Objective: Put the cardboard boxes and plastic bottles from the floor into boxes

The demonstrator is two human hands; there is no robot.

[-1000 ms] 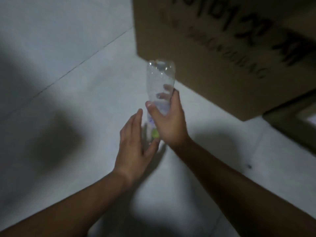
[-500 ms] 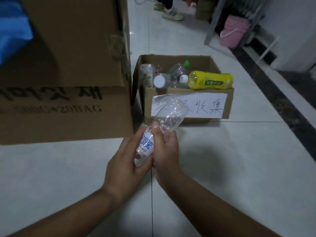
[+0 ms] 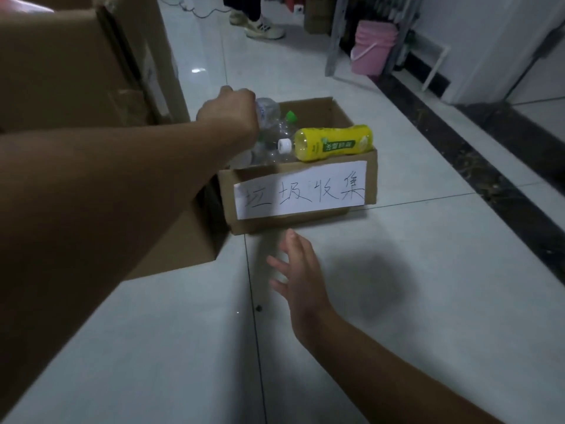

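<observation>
Your left hand: your left hand (image 3: 227, 113) is stretched out over the near left corner of the small cardboard box (image 3: 351, 117), fingers curled into a fist around the clear plastic bottle (image 3: 268, 109).
Clear plastic bottle: you hold it above the open top of the small cardboard box, poking out to the right of your fist, just over the other bottles already inside.
Your right hand: your right hand (image 3: 298, 270) hangs low over the floor (image 3: 412, 270) in front of the box, fingers spread and relaxed, holding nothing.
Small cardboard box: it sits on the floor with a white paper label (image 3: 301, 191) with handwritten characters on its front wall.
Box contents: a yellow bottle (image 3: 333, 142) with a white cap lies across the front edge; clear bottles lie behind it, one with a green cap (image 3: 291, 116).
Large cardboard box: the large cardboard box (image 3: 76, 71) stands just left of the small one, partly behind your left forearm.
Background: a pink bucket (image 3: 371, 47) stands by a metal frame, and someone's shoes (image 3: 264, 27) show at the top.
</observation>
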